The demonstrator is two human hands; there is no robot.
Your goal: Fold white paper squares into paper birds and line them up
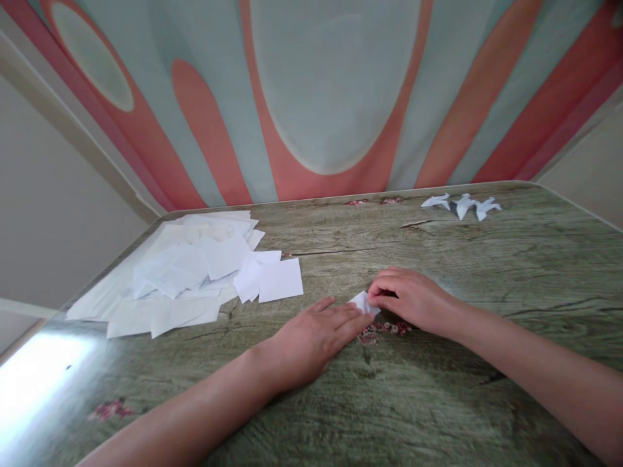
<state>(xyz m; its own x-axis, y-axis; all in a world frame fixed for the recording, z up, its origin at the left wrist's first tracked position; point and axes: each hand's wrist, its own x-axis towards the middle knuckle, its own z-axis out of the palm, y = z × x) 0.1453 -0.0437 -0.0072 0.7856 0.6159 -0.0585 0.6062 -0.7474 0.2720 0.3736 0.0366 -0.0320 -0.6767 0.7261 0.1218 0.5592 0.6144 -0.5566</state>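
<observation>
Small folded white paper (361, 301) lies on the greenish wood-grain table (331, 237), right of the loose pile of white paper sheets (189, 263). Our left hand (311, 334) rests flat, fingers extended, pressing it down; our right hand (413, 298) is nearly closed, thumb and fingertips pinching its edge farther from the pile. We judge it light, thin, easily creased, best held by edges.

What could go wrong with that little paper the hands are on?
The small white paper might crease crookedly if it slips under the left hand.
The right hand pinches its edge, so a hard tug could tear it.
The left hand could also bump the loose square sheets nearby.
</observation>
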